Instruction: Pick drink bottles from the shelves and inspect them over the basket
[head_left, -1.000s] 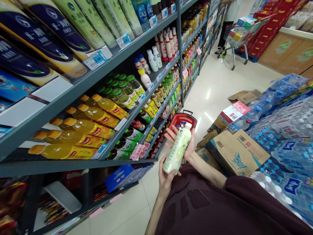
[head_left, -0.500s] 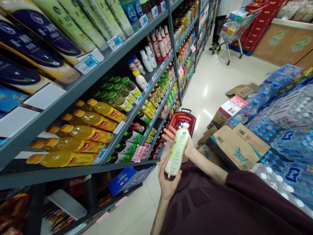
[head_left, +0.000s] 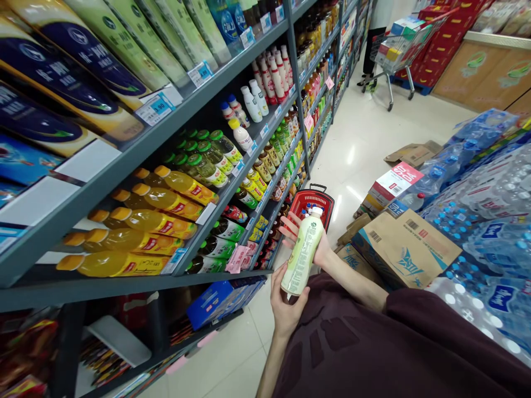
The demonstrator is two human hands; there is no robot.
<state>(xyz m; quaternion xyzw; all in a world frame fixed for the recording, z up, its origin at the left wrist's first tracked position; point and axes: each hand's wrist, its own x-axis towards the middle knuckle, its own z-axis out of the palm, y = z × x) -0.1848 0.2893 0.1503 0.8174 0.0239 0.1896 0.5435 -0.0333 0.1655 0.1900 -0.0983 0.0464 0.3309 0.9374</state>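
A pale green drink bottle (head_left: 304,251) with a white cap is tilted in front of me, its printed label facing up. My left hand (head_left: 286,309) grips it around the base, thumb on the right and fingers along the left side. Behind the bottle's upper half is my right hand (head_left: 321,251), its fingers stretched out and spread to the left; whether its palm touches the bottle is hidden. Just beyond the hands, a red shopping basket (head_left: 327,203) with several blue-capped bottles in it sits on the floor.
Shelves on the left carry orange juice bottles (head_left: 136,243), green-lidded jars (head_left: 205,166) and white bottles (head_left: 251,102). To the right are cardboard boxes (head_left: 409,246) and wrapped water packs (head_left: 493,243). Farther off, a person stands by a shopping cart (head_left: 392,55).
The shelves and floor have shifted slightly rightward in view. Both hands and the bottle keep nearly the same pose.
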